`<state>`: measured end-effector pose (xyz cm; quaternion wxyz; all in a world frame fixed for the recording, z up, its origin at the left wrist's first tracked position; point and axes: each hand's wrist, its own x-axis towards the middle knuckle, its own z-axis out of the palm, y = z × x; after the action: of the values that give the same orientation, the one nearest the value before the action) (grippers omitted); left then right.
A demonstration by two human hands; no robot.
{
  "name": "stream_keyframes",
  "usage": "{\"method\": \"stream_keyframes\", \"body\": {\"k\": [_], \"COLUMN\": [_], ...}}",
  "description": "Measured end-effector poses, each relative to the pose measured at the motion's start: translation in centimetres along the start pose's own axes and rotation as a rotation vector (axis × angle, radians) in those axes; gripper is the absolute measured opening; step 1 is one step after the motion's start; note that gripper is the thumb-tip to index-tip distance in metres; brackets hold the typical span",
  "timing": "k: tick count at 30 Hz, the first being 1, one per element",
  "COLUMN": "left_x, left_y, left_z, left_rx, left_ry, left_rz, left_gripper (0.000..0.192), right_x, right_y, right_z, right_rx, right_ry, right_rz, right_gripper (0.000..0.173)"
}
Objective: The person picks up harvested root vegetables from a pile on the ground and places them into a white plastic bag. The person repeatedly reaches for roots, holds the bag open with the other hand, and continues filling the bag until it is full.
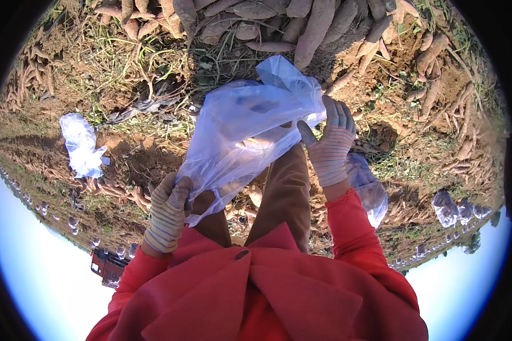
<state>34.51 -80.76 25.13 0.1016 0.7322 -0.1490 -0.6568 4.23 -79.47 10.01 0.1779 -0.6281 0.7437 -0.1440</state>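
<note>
A thin translucent plastic bag [243, 123] is spread out between my hands, above my brown trouser legs. My left hand [168, 213], in a striped knit glove, pinches the bag's lower left edge between thumb and fingers. At the bag's right end, my right hand [330, 140], gloved alike, has its thumb apart from its raised fingers. The fingertips touch the plastic; whether they grip it is unclear. A large heap of sweet potatoes [315, 30] lies on the soil just beyond the bag.
A white plastic bag [83, 147] lies on the ground at left. A filled bag [367, 187] stands beside my right forearm, with several more filled bags [445, 209] farther right. Cut vines [141, 59] and loose sweet potatoes [431, 55] cover the soil. A red vehicle [106, 266] stands far off.
</note>
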Motion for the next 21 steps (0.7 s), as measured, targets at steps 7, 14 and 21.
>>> {"method": "stream_keyframes", "body": {"k": [7, 14, 21], "left_x": [-0.9, -0.8, -3.1], "left_y": [-3.3, -3.5, -1.8], "left_z": [-3.5, -9.6, -10.3], "left_rx": [-0.099, -0.022, 0.184], "left_ry": [-0.005, 0.129, -0.05], "left_rz": [0.015, 0.036, 0.048], "left_gripper": [0.025, 0.029, 0.018], "right_x": [-0.2, -6.6, -10.8], "right_y": [6.2, 0.0, 0.4], "right_z": [11.7, -1.7, -10.2], "right_rx": [-0.01, 1.154, 1.22], "right_ry": [-0.694, -0.551, -0.109], "right_rz": [0.814, 0.731, 1.218], "right_gripper": [0.091, 0.031, 0.023]}}
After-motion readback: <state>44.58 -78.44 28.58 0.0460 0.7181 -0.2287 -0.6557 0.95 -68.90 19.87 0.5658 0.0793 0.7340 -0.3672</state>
